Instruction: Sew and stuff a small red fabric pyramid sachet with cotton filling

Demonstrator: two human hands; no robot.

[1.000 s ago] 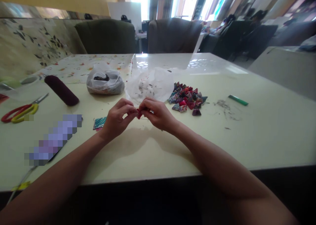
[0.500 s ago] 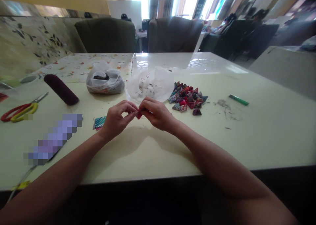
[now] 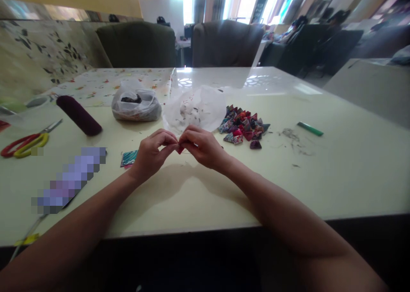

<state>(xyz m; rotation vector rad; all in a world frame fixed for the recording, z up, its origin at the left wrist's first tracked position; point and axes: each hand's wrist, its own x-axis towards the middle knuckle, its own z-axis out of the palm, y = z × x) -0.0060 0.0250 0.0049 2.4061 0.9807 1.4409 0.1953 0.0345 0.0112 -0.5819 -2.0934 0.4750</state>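
A small red fabric piece (image 3: 180,149) is pinched between both hands above the table, mostly covered by the fingers. My left hand (image 3: 156,152) holds its left side with thumb and forefinger. On the other side, my right hand (image 3: 201,147) has its fingers closed on the same piece. Teal patterned fabric (image 3: 129,159) lies by my left wrist. Behind my hands is a white plastic sheet (image 3: 205,108) with white fluff on it. A pile of small colourful fabric triangles (image 3: 245,125) sits to the right of it.
Red and yellow scissors (image 3: 32,141), a dark purple cylinder (image 3: 79,115) and a blurred-out object (image 3: 72,179) with a cable are at left. A plastic bag (image 3: 136,108) stands farther back. A green tool (image 3: 309,129) lies right, near dark threads (image 3: 293,135). Chairs and people are beyond.
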